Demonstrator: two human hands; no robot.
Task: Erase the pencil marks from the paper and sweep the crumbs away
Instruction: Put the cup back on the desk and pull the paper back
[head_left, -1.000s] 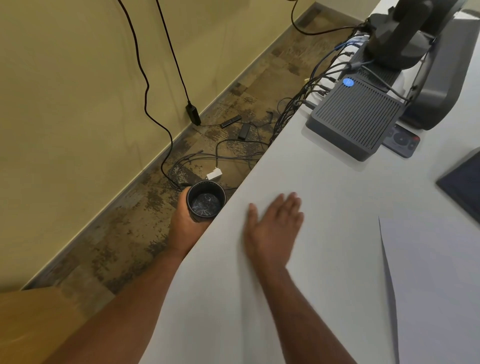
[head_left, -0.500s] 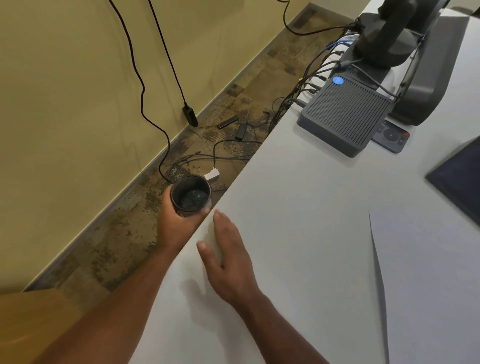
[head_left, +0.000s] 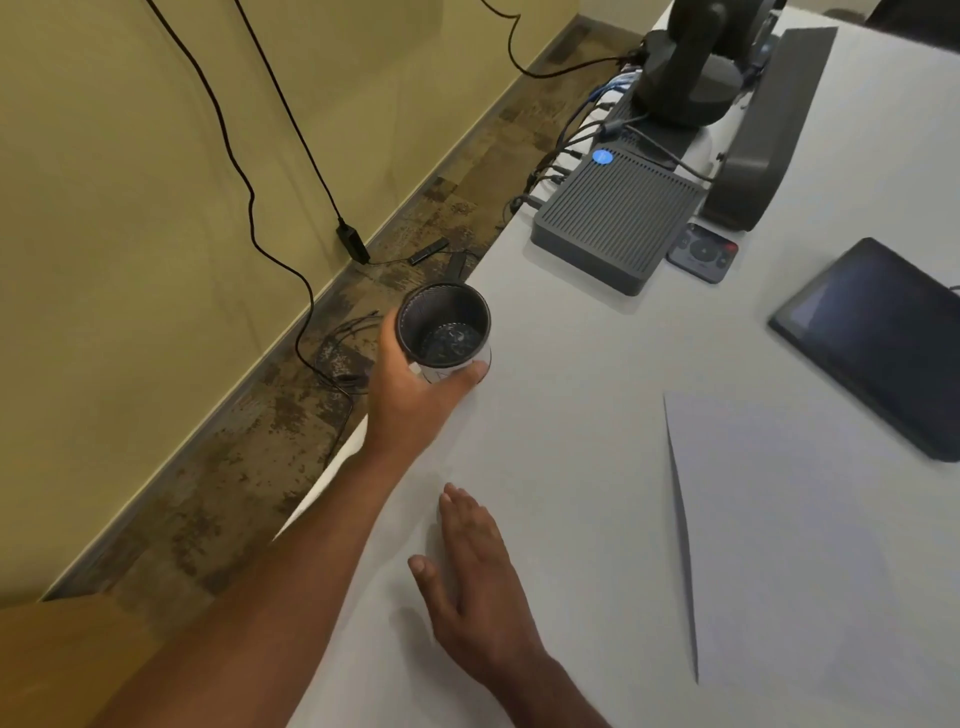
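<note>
Left hand (head_left: 415, 395) grips the black mesh cup (head_left: 443, 331) at the surface (head_left: 571, 415) edge, apparently to catch crumbs; right hand (head_left: 478, 571) lies flat, fingers straight, for sweeping. Paper (head_left: 805, 519) sits well right.

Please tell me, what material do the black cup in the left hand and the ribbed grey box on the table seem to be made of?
The black cup in the left hand looks like fine metal mesh, matte: its inner wall shows a fine grid pattern, though plastic cannot be excluded. The ribbed grey box looks like moulded plastic, matte: parallel ridges, even colour, no shine.
</note>
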